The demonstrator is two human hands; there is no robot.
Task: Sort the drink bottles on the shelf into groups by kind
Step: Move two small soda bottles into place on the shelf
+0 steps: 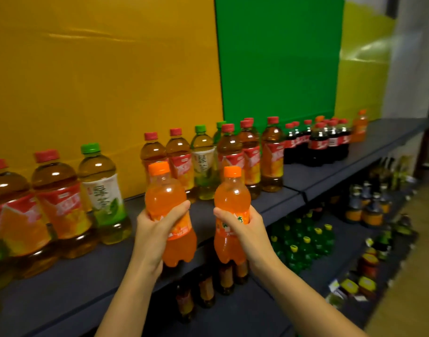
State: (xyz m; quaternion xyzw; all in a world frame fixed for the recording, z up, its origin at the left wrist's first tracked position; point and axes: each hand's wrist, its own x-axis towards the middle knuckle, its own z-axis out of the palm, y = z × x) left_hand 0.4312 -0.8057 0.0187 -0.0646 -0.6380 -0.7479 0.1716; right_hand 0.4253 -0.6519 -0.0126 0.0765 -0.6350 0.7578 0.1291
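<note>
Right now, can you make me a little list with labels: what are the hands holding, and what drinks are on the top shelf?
left hand: grips the left orange soda bottle round its label
right hand: grips the right orange soda bottle round its label
top shelf, left and middle: red-capped tea bottles with green tea bottles mixed among them
top shelf, right: cola bottles in a cluster, then the far orange soda bottle
sorted yet: colas grouped, teas still mixed

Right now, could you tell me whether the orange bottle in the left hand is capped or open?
Capped: the orange bottle in the left hand has its orange cap on the neck.
</note>
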